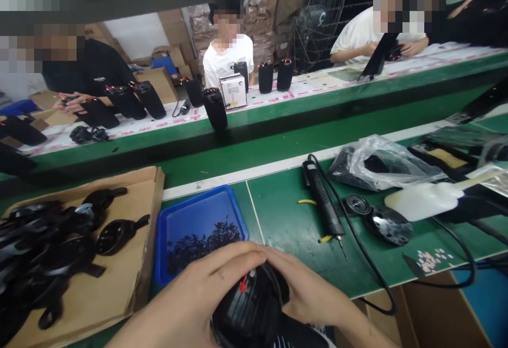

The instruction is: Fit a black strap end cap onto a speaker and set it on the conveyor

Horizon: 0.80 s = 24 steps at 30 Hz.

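At the bottom centre, a black rounded speaker housing (246,313) sits between my two hands, with a small red connector and a bit of white showing near its top. My left hand (214,274) wraps round its left and upper side. From the right, my right hand (296,279) grips the housing, its fingers meeting the left ones over the top. Some of the fingertips are hidden behind the housing. Just beyond my left hand lies a blue tray (190,216) holding many small black screws (210,242).
A cardboard tray (133,284) of black strapped parts stands left. To the right are an electric screwdriver (323,200) with its cable, a small round speaker driver (357,204), a white squeeze bottle (424,200) and a plastic bag (377,163). Co-workers sit across, behind black cylindrical speakers (216,109).
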### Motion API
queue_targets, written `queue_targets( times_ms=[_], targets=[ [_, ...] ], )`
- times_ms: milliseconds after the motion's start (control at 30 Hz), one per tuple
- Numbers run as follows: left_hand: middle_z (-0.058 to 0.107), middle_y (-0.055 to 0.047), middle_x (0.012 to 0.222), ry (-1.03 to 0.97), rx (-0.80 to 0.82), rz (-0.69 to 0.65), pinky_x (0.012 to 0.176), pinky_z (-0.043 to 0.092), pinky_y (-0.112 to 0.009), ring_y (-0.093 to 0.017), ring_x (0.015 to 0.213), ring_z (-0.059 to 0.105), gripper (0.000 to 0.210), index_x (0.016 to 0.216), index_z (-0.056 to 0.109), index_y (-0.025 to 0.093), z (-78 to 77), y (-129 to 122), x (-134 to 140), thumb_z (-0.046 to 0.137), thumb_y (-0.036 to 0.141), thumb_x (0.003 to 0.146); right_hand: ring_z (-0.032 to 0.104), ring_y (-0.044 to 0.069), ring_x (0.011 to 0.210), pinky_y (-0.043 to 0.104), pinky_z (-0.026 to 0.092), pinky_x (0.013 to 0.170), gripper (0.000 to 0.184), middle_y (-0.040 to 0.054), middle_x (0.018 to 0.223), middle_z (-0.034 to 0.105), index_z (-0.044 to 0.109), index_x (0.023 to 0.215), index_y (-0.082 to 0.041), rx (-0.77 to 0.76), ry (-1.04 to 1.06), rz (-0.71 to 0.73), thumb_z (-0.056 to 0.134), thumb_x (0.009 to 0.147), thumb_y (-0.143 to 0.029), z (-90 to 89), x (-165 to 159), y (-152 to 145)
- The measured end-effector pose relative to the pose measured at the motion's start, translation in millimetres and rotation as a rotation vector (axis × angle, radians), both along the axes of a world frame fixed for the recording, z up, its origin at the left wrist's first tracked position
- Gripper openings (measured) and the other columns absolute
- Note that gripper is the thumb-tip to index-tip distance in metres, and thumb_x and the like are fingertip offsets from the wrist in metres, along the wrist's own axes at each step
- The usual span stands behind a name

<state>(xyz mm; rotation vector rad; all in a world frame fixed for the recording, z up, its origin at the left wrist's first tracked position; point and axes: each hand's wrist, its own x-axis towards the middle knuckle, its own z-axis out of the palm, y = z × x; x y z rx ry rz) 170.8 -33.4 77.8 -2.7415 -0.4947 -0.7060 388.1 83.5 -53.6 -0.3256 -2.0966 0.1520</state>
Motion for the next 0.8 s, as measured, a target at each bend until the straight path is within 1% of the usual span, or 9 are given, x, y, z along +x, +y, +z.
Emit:
queue_targets(
  times_ms=[100,167,267,400,467,567,667,733,800],
  targets=[
    [0.054,0.007,0.151,-0.075,-0.033,-0.036,0.114,0.045,-0.016,-0.013,0.136,0.058,0.105,0.152,0.038,0.051,-8.0,5.9,-5.5,0.091,0.016,0.068,0.039,0.025,0.143,0.039,0.040,0.122,0.120,-0.0003,0.157,0.033,0.019,0.165,-0.046,-0.013,-0.045,-0.004,0.086,0.073,-0.007,11.8,3.2,-3.9],
    [0.052,0.006,0.150,-0.101,-0.138,-0.033,0.114,0.048,-0.023,-0.018,0.137,0.058,0.102,0.149,0.041,0.054,-16.4,14.5,-14.2,0.096,0.029,0.067,0.041,0.024,0.142,0.038,0.039,0.123,0.104,0.0027,0.156,0.035,0.026,0.165,-0.038,-0.037,-0.075,0.008,0.084,0.082,-0.016,18.3,6.1,-8.9],
    [0.047,0.000,0.153,-0.288,-0.288,-0.050,0.122,0.042,-0.035,-0.026,0.147,0.047,0.108,0.147,0.048,0.052,-37.4,34.6,-31.3,0.102,0.048,0.054,0.033,0.021,0.148,0.036,0.032,0.127,0.086,0.0032,0.159,0.029,0.028,0.164,-0.036,-0.049,-0.064,0.020,0.079,0.096,-0.044,16.9,10.0,-19.9],
    [0.052,-0.002,0.154,-0.613,-0.546,-0.251,0.120,0.043,-0.032,-0.023,0.143,0.052,0.119,0.152,0.043,0.050,-63.6,55.4,-44.0,0.104,0.035,0.052,0.025,0.019,0.151,0.031,0.024,0.128,0.099,0.0009,0.161,0.024,0.023,0.164,-0.043,0.057,0.145,-0.036,0.076,0.087,-0.077,-4.7,5.3,-32.6],
    [0.054,-0.003,0.154,-0.644,-0.593,-0.325,0.119,0.043,-0.027,-0.023,0.141,0.054,0.112,0.149,0.049,0.046,-67.1,57.9,-43.2,0.104,0.026,0.054,0.029,0.016,0.149,0.024,0.023,0.127,0.094,-0.0002,0.159,0.030,0.030,0.162,-0.041,0.121,0.258,-0.079,0.077,0.088,-0.073,-12.0,-0.7,-36.2],
    [0.050,-0.005,0.156,-0.624,-0.561,-0.354,0.124,0.038,-0.032,-0.027,0.147,0.046,0.096,0.140,0.063,0.039,-66.0,58.3,-37.2,0.104,0.024,0.054,0.032,0.013,0.148,0.015,0.020,0.125,0.087,-0.0018,0.157,0.034,0.035,0.160,-0.039,0.185,0.304,-0.071,0.076,0.091,-0.071,-8.1,-7.1,-41.3],
    [0.054,-0.009,0.151,-0.673,-0.571,-0.437,0.122,0.042,-0.039,-0.031,0.145,0.048,0.096,0.135,0.067,0.036,-72.8,65.8,-29.8,0.106,0.029,0.047,0.034,0.018,0.147,0.025,0.024,0.127,0.085,-0.0003,0.157,0.034,0.030,0.161,-0.042,0.136,0.242,-0.019,0.076,0.094,-0.066,5.4,-8.5,-48.5],
    [0.059,-0.011,0.146,-0.734,-0.545,-0.499,0.119,0.045,-0.041,-0.032,0.141,0.053,0.098,0.134,0.069,0.034,-83.8,75.6,-25.4,0.107,0.033,0.044,0.035,0.020,0.147,0.037,0.029,0.127,0.065,0.0008,0.156,0.035,0.025,0.162,-0.044,0.055,0.203,0.003,0.061,0.108,-0.048,12.8,-7.7,-53.2],
    [0.062,-0.013,0.144,-0.776,-0.472,-0.537,0.118,0.046,-0.044,-0.032,0.139,0.056,0.081,0.136,0.068,0.033,-95.5,85.0,-22.8,0.100,0.042,0.061,0.036,0.020,0.146,0.043,0.032,0.124,0.046,0.0034,0.156,0.036,0.030,0.162,-0.042,-0.033,0.167,0.020,0.036,0.117,-0.038,17.4,-4.9,-55.4]
  ],
)
